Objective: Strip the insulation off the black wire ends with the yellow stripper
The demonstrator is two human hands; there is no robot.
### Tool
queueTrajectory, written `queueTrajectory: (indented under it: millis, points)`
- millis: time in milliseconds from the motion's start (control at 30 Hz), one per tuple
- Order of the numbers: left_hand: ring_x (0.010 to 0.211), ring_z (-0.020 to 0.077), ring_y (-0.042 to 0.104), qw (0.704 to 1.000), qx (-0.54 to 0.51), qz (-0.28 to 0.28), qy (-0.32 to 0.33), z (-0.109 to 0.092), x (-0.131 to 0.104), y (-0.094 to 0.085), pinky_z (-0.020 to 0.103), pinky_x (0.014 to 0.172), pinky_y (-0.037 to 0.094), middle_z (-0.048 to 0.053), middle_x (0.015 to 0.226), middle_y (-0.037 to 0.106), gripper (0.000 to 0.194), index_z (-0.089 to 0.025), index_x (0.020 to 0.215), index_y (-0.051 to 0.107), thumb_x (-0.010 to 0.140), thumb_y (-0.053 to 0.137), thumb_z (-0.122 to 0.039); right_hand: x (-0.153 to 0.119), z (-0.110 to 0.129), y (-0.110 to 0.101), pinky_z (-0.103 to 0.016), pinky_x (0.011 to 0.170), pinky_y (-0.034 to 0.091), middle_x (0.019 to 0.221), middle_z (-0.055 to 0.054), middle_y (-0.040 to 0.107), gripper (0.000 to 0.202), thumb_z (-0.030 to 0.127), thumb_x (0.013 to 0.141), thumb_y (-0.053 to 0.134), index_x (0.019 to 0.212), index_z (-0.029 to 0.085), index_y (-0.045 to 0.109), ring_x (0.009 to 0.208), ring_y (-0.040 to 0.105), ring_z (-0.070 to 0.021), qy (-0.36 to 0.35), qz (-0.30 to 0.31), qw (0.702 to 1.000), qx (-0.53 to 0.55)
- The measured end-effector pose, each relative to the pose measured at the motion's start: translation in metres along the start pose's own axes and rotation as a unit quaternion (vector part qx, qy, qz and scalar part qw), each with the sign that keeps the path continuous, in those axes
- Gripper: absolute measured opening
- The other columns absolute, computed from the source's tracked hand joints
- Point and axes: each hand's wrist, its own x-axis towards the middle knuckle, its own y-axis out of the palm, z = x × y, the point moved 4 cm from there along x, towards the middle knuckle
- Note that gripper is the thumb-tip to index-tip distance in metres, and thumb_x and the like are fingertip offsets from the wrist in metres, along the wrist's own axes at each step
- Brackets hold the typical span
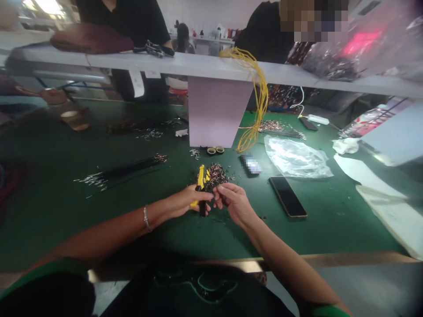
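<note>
My left hand [190, 200] is closed around a yellow-and-black wire stripper [202, 178], its jaw end pointing away from me. Close beside it, my right hand [233, 200] pinches with thumb and forefinger near the tool. Whatever lies between those fingertips is too small to make out. Just beyond both hands is a heap of short dark wire pieces with copper-coloured ends [217, 173]. To the left, a bundle of long black wires [127, 168] lies across the green table, with pale tips at its near end.
A smartphone [287, 197], a clear plastic bag [297, 156] and papers [386, 207] lie to the right. Two small round containers [215, 150] stand by the shelf's upright panel [218, 110]. Yellow wires [259, 97] hang from the shelf. Two people are beyond it. A cup [75, 119] is at left.
</note>
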Motion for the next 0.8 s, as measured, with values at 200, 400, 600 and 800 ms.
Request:
queueTrajectory:
  millis: [200, 400, 600, 800]
  points:
    - [0.072, 0.0187, 0.062, 0.999, 0.037, 0.003, 0.011, -0.003, 0.003, -0.002, 0.037, 0.068, 0.054, 0.011, 0.088, 0.068, 0.037, -0.013, 0.096, 0.064, 0.079, 0.074, -0.043, 0.003, -0.005, 0.006, -0.022, 0.04, 0.045, 0.05, 0.002, 0.064, 0.018, 0.032, 0.07, 0.079, 0.068, 0.015, 0.072, 0.037, 0.053, -0.0096, 0.01, -0.011, 1.0, 0.012]
    - [0.072, 0.0173, 0.064, 0.998, 0.056, 0.018, 0.005, -0.002, -0.002, -0.002, 0.035, 0.069, 0.054, 0.009, 0.087, 0.068, 0.045, -0.015, 0.096, 0.059, 0.085, 0.064, -0.057, 0.002, -0.011, 0.012, -0.022, 0.039, 0.046, 0.052, 0.001, 0.065, 0.023, 0.034, 0.072, 0.076, 0.064, 0.015, 0.067, 0.036, 0.053, -0.0097, 0.004, 0.003, 1.0, 0.004]
    - [0.067, 0.0163, 0.065, 0.998, 0.045, -0.039, 0.004, -0.003, -0.003, 0.003, 0.031, 0.065, 0.053, 0.002, 0.075, 0.066, 0.05, -0.019, 0.103, 0.052, 0.08, 0.068, -0.061, 0.005, -0.023, 0.019, -0.023, 0.037, 0.048, 0.051, 0.002, 0.063, 0.026, 0.037, 0.073, 0.073, 0.061, 0.016, 0.063, 0.034, 0.052, -0.0095, 0.016, 0.025, 1.0, 0.005]
    - [0.057, 0.014, 0.063, 0.997, 0.068, -0.047, -0.001, -0.003, 0.0, 0.005, 0.026, 0.059, 0.05, 0.001, 0.063, 0.063, 0.047, -0.018, 0.083, 0.051, 0.087, 0.055, -0.065, 0.006, -0.034, 0.02, -0.022, 0.038, 0.047, 0.052, 0.002, 0.064, 0.026, 0.039, 0.074, 0.073, 0.068, 0.015, 0.065, 0.034, 0.052, -0.0088, 0.028, 0.031, 0.999, 0.006]
